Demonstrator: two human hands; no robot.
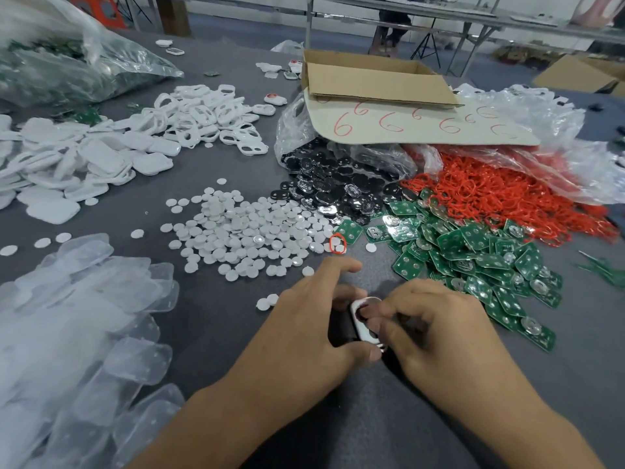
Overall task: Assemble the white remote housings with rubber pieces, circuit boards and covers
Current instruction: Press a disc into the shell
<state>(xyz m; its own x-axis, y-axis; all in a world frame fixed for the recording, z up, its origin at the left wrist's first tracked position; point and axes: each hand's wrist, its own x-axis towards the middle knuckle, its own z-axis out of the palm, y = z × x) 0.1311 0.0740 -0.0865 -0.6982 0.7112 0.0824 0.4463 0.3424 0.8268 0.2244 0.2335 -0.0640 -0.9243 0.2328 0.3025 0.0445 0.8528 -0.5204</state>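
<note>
**Both hands pinch a white housing amid heaps of parts**

Loose parts crowd the grey, matte counter (338, 418) on every side of the hands. To the left lies a drift of clear, soft-looking rounded rubber pieces (84, 333). Beyond them sits a heap of flat white covers (67, 164) and, further back, open white frames (209, 116) with oval cut-outs. Small white discs (243, 231) spread in a wide scatter just ahead of the hands; one red ring (337, 244) lies at the scatter's right edge. A plastic bag spills glossy black oval pieces (338, 184), and beside it a tangle of thin red rings (490, 194) pours from another bag. Green circuit boards (473, 262), square with shiny round contacts, pile up to the right, nearest the right hand. A cardboard box (375, 76) rests behind on a card marked with red sixes.

The white housing (366, 320) is held just above the counter at the near centre, between both hands. It is smooth, rounded and oblong, and its long axis runs from far-left to near-right, the open face tilted towards the viewer. The left hand (304, 330) grips it from the left, thumb pressed at its near end. The right hand (436, 326) curls over it, fingertips pushing into its opening and hiding most of the inside.
</note>
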